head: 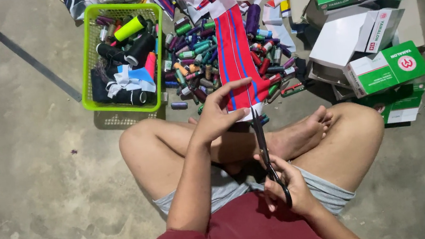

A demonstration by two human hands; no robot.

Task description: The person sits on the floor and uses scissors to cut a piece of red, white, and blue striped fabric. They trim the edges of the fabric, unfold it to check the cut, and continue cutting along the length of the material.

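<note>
In the head view, over your crossed legs, your left hand pinches the near end of the red strip with blue stripes, which runs out across the thread spools on the floor. Keep it taut and flat. Your right hand has its grip closed through the scissors, blades pointing at the strip's edge; square them before cutting. Wrist low, forearm angled inward.

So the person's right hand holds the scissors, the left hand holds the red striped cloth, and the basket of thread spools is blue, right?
Not quite: the basket is green, not blue, as the head view shows. The rest stands: the right hand holds the scissors and the left hand holds the red striped cloth.
</note>
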